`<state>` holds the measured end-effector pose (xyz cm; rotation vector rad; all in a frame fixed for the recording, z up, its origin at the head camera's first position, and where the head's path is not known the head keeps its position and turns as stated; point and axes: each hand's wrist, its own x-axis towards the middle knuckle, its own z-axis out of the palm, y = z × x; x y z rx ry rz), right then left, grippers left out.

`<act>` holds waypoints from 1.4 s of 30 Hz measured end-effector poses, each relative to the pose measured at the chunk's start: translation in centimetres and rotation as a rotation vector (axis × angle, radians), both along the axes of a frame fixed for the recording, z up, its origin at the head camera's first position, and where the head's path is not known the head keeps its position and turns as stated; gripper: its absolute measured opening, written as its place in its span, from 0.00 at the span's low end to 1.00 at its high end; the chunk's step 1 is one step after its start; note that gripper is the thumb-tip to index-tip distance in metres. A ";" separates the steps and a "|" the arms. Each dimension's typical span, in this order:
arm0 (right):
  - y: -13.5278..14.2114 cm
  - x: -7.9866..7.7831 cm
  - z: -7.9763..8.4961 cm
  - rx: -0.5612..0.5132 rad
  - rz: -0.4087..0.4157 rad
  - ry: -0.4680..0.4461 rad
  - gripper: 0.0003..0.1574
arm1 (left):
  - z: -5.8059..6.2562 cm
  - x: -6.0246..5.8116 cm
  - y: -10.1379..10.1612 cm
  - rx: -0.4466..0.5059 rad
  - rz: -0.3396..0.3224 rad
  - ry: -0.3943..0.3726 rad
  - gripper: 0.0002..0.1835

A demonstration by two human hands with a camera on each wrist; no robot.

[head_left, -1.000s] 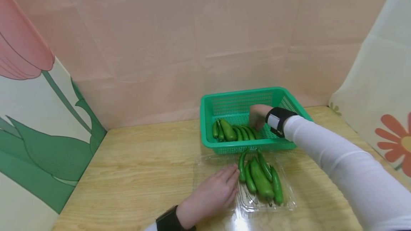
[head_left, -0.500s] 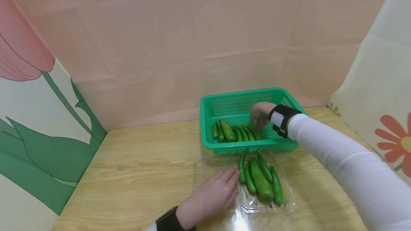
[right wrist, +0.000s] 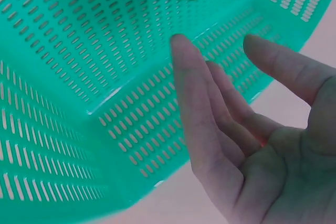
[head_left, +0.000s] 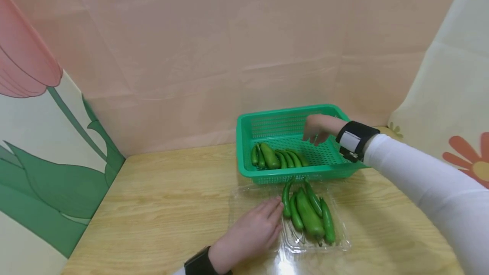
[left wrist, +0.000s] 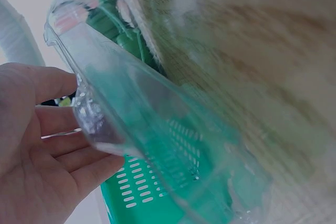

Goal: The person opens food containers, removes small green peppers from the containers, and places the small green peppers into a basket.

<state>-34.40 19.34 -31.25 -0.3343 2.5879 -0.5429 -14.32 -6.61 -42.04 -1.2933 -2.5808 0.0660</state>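
While five green vegetables [head_left: 309, 215] lie in the clear container [head_left: 296, 241] on the desk [head_left: 172, 190], several more vegetables [head_left: 270, 156] sit in the green basket [head_left: 305, 171], so I judge the packing only part done. My right grip [head_left: 318, 127], thumb and fingers apart, hangs over the basket holding nothing; my left grip [head_left: 256, 228], fingers fairly straight, touches the container.

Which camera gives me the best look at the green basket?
The head view: it shows nearly the whole green basket. The left wrist view catches only part, partly through clear plastic; the right wrist view shows slotted walls close up.
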 end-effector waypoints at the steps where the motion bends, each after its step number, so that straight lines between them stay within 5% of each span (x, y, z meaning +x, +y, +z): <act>1: 0.1 -0.6 -0.5 0.015 -0.005 0.003 0.23 | 0.0 0.0 0.0 0.001 0.001 -0.002 0.27; 5: 0.3 -0.9 -0.9 0.020 0.009 0.076 0.18 | -0.1 0.0 0.0 0.005 -0.001 0.008 0.27; 11: -0.2 1.9 -0.4 0.019 0.034 0.226 0.16 | -0.1 0.0 0.0 0.008 -0.006 0.025 0.27; 30: -0.5 8.6 0.5 -0.154 0.025 0.411 0.14 | -0.2 -0.3 0.0 0.014 -0.013 0.056 0.27; 42: 0.4 12.0 -0.8 -0.230 0.047 0.490 0.08 | -0.2 -0.4 0.0 0.019 -0.025 0.080 0.27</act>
